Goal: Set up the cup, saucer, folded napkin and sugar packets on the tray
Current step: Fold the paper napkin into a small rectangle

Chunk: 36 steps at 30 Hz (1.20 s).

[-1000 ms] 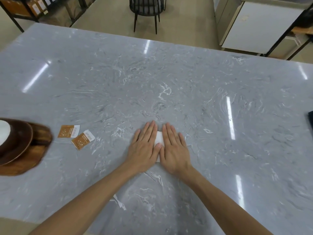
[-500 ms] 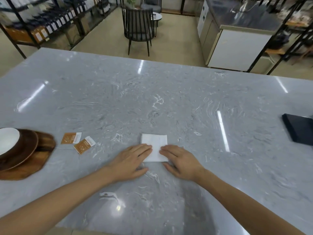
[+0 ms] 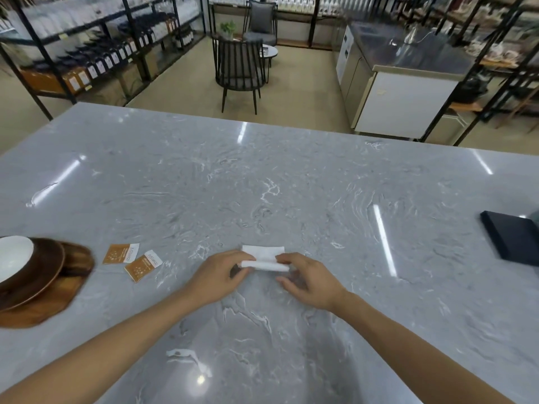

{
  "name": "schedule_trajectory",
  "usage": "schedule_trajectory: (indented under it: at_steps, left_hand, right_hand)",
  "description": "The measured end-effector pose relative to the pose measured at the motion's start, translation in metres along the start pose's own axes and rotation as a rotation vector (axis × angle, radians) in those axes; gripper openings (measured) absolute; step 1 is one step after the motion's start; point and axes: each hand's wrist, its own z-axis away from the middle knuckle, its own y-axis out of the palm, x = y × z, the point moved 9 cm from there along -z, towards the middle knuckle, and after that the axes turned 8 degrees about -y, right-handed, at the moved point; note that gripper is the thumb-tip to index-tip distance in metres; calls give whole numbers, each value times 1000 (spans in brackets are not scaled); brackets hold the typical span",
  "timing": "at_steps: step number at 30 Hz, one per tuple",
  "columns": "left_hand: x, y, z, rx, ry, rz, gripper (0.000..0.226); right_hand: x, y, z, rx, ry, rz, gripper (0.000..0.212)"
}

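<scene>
Pinching the near edge of the white napkin (image 3: pixel 264 258), both hands work at lower centre of the frame. Left hand (image 3: pixel 217 277) has thumb and fingertips closed on the left end of the raised fold; right hand (image 3: pixel 310 279) nips the right end the same way, other fingers curled loosely above the counter. Near edge is lifted and rolled toward the far half, which lies flat on the grey marble counter (image 3: pixel 291 185). Holding both ends likely keeps the fold square so the edges line up. Judged step: another fold in progress, napkin not yet on the tray.

Two orange sugar packets (image 3: pixel 132 259) lie flat at left of the hands, just beside each other, corners touching or nearly, near the tray but off it, probably staged for a quick pickup. Wooden tray (image 3: pixel 58 298) sits at left edge of frame, cut off by the border. Brown saucer (image 3: pixel 43 263) rests on it, and a white cup (image 3: pixel 11 255) on the saucer, only partly in view. So cup and saucer look placed; napkin and packets remain.

Dark flat object (image 3: pixel 513 240) at right edge, well apart from the hands.
</scene>
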Motion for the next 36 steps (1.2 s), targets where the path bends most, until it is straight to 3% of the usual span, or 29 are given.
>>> schedule_trajectory:
  at_steps: [4, 10, 13, 17, 21, 24, 28, 36]
  left_hand:
    - [12, -2, -15, -13, -109, 87, 11]
    - [41, -3, -34, -212, -374, 260, 21]
    - [35, -1, -40, -275, -361, 189, 30]
    - [19, 17, -37, -248, -302, -22, 32]
    - [2, 28, -35, -216, -190, -335, 43]
    - [2, 44, -35, -117, -158, -413, 65]
    - [14, 53, -36, -79, -171, -478, 67]
    - [27, 65, -38, 19, -239, -426, 68]
  right_hand:
    - [-20, -7, -12, -128, 194, -214, 31]
    - [-51, 1, -21, -300, 463, -335, 30]
    - [-55, 4, -23, -365, 504, -288, 29]
    - [-50, 5, -27, -432, 510, -255, 25]
    - [-42, 10, -29, -403, 536, -76, 31]
    - [-31, 14, -37, -296, 514, 174, 40]
    - [-13, 27, -45, -181, 443, 493, 51]
    - [-13, 30, -40, -137, 471, 489, 57]
